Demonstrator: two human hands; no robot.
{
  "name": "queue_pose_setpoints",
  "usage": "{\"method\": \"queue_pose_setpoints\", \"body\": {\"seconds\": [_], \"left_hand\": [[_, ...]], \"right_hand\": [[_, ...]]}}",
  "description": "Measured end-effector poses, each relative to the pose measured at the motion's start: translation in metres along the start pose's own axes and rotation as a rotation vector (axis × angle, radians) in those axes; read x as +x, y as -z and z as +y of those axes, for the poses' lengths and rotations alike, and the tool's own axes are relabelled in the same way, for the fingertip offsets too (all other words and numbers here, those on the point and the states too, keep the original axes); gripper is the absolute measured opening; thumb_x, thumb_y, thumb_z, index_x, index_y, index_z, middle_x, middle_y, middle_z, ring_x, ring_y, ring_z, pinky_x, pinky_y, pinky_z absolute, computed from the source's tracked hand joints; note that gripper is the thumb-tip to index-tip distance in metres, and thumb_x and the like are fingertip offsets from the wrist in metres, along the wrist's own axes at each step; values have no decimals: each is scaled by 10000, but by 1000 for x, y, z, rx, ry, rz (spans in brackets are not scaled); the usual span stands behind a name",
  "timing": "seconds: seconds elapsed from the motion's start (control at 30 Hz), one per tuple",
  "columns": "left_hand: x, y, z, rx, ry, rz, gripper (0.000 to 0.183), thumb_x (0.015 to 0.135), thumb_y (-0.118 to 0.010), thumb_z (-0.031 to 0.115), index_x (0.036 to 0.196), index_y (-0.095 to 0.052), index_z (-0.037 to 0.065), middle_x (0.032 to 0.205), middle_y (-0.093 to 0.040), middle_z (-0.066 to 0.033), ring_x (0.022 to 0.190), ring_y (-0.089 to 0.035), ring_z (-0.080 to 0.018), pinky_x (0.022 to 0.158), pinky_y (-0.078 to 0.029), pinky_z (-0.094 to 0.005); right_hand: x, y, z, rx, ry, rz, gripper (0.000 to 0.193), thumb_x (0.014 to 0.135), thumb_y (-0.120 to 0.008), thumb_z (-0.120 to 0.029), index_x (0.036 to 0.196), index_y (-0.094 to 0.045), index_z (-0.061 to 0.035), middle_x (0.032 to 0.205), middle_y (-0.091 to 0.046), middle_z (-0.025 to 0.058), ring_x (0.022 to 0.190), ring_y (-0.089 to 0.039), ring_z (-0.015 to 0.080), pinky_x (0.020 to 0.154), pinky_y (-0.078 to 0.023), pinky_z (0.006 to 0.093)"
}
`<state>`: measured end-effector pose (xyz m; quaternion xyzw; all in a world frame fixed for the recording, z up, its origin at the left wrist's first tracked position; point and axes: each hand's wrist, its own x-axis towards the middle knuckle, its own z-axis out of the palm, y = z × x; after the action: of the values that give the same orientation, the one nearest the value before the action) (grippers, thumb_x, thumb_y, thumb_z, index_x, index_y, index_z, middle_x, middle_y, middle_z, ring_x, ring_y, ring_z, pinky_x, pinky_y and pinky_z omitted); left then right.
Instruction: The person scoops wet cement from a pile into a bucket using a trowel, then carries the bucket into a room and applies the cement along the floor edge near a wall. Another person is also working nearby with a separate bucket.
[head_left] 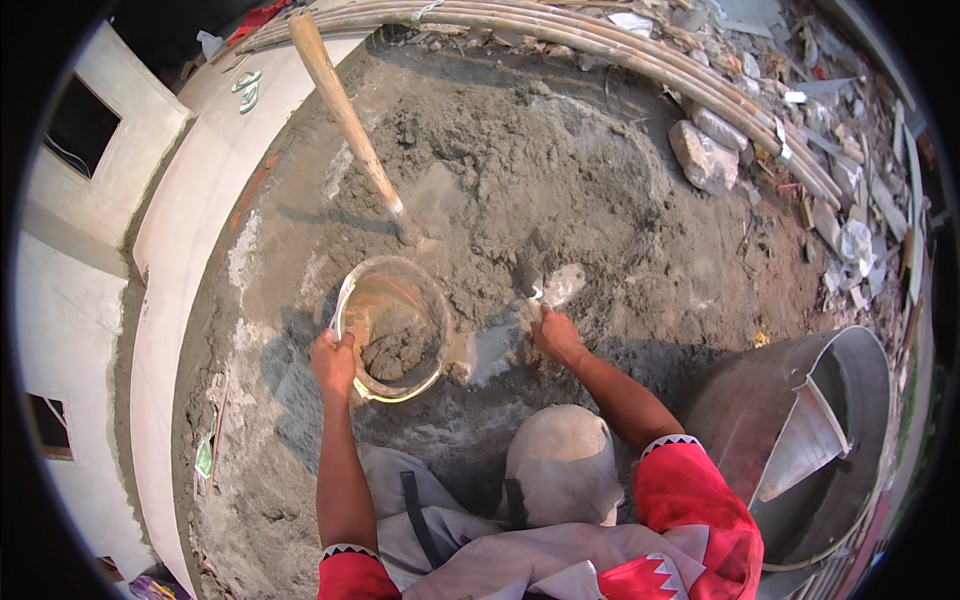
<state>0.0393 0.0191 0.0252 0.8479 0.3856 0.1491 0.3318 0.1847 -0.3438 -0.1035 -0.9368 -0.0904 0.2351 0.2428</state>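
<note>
With the view read as a clock face, the bucket (430, 292) sits just off the centre toward 9 o'clock, a lump of mortar (400, 357) inside it. The left hand (334, 362) is closed on the bucket's rim at about its 8 o'clock, thumb uppermost; how tightly it squeezes I cannot tell. A pale bail lies along the rim near that hand.

The right hand (556, 333), just off the centre toward 4 o'clock, is wrapped around the handle of a trowel (537, 291), fingers folded in with no visible gap. The trowel points toward 12 o'clock, at the near edge of the wet mix (500, 165); its blade is hard to make out among the grey.

A wooden shaft (345, 112) stands tilted in the mix toward 11 o'clock. A stone (703, 160) lies at 2 o'clock, a drum (728, 405) at 4, and sandals (247, 91) between 10 and 11.
</note>
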Motion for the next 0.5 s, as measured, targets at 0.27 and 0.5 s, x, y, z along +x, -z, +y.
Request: {"method": "queue_pose_setpoints", "body": {"seconds": [0.27,0.5], "left_hand": [[7,1,-2,94,-1,11,262,802,-677,230,829,-621,-25,650,-610,-173,621,-603,-320,639,-457,-412],[11,5,-2,85,-4,43,282,795,-686,234,846,-632,-38,715,-634,-201,678,-623,-367,658,-464,-426]], "right_hand": [[3,21,-29,95,36,212,482,939,-508,-289,1317,-505,10,917,-669,289,902,-649,467,824,-517,515],[-4,28,-36,-159,176,4,433,938,-471,-198,1304,-504,33,964,-670,283,911,-658,447,816,-522,516]]}}
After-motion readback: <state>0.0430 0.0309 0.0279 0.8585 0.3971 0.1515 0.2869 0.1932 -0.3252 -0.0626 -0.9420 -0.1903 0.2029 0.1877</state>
